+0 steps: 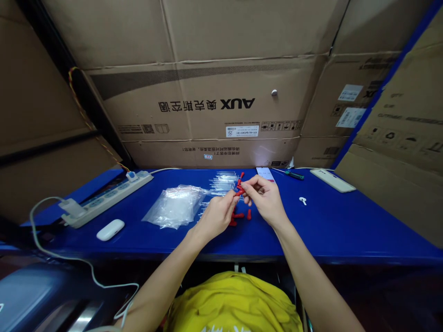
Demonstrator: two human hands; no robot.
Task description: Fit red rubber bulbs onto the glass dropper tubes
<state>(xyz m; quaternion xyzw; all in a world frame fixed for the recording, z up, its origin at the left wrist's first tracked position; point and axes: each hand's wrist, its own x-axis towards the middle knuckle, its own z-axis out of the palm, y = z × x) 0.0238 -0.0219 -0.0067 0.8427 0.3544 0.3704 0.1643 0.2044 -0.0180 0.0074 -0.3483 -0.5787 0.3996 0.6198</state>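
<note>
My left hand [217, 213] and my right hand [266, 197] meet over the middle of the table. Between their pinched fingertips is a small red rubber dropper bulb [239, 192], and both hands are closed on it. Whether a tube sits in the bulb is too small to tell. Just beyond my left hand lies a pile of thin clear dropper tubes [223, 180], some partly hidden by the hand. Several more red bulbs lie around my hands, one apart on the table [249, 214] and others [238, 216] partly covered by my left hand.
Left of the tubes lie clear plastic bags [176, 205]. Farther left are a white earbud case [110, 229] and a power strip [107, 199] with a cable. Behind my right hand is a phone [265, 174]; a screwdriver [294, 175], an earbud [302, 200] and a pale phone-shaped object [332, 180] lie rightward. Cardboard walls [207, 83] enclose the table.
</note>
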